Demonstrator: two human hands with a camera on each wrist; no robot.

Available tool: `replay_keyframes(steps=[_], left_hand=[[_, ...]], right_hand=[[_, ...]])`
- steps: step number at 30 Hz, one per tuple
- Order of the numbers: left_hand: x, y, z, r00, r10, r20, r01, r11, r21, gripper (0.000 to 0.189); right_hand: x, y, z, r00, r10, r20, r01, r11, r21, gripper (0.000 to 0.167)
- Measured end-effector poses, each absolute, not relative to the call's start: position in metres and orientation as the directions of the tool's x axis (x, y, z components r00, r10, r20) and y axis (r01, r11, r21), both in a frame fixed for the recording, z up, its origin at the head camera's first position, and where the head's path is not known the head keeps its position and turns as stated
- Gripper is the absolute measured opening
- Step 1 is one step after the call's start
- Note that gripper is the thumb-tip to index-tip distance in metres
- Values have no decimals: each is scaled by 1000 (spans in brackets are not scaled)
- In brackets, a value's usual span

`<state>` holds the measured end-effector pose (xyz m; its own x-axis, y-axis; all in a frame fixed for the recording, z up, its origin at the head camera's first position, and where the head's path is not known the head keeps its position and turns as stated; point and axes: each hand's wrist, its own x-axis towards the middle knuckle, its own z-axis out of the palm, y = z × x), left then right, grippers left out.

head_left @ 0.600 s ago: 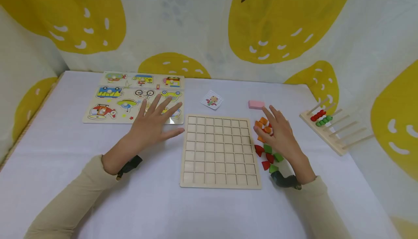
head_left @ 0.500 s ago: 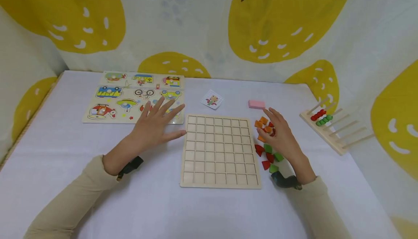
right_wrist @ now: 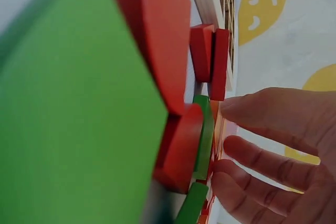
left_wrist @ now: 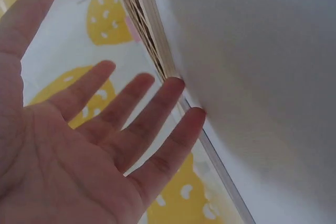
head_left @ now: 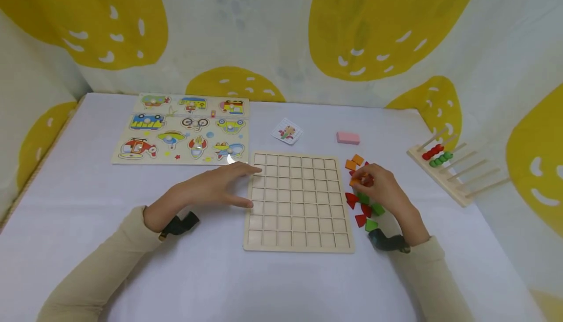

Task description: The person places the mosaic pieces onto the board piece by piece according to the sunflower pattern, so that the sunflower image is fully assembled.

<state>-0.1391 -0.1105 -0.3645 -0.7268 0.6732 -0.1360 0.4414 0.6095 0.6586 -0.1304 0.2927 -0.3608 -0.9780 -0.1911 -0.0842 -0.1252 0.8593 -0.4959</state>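
My left hand [head_left: 215,185] is at the left edge of a wooden grid board [head_left: 299,202], thumb and fingers spread apart and nothing held. Its palm and straight fingers [left_wrist: 157,161] show in the left wrist view. At the pile right of the board, my right hand [head_left: 380,185] has its thumb and curled fingers at an orange block [head_left: 354,182], which it pinches at table level. The right wrist view shows the fingertips partly behind red blocks [right_wrist: 220,64]. A green block [right_wrist: 79,114] looms large and blurred there.
A vehicle knob puzzle [head_left: 180,129] lies at the back left. Behind the board are a picture card [head_left: 287,131] and a pink block [head_left: 348,138]. A peg rack [head_left: 453,175] with red and green beads stands at the right, near the fabric wall.
My left hand has come down from above the puzzle to the board's left edge. The right hand has lowered to the pile, its fingers closing in on the orange block.
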Motion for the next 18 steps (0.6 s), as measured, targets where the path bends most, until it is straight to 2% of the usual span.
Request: replay_keyframes(steps=[4,12,18], left_hand=[[-142,-112,-369,-703,702,-115,454,568,687,76],[-143,-110,-374,-672,737,-72,554,565,612,59],[-143,-109,-375,-661,747,-69,588,573,571,60]], right_hand=[[-132,295,-362,-974,-204,-98,-130,860,-493,21],[-136,296,-364,-970,-211,-122,-128,867,-482,20],[-138,295,-362,-966,-216,-140,-125,869,-479,23]])
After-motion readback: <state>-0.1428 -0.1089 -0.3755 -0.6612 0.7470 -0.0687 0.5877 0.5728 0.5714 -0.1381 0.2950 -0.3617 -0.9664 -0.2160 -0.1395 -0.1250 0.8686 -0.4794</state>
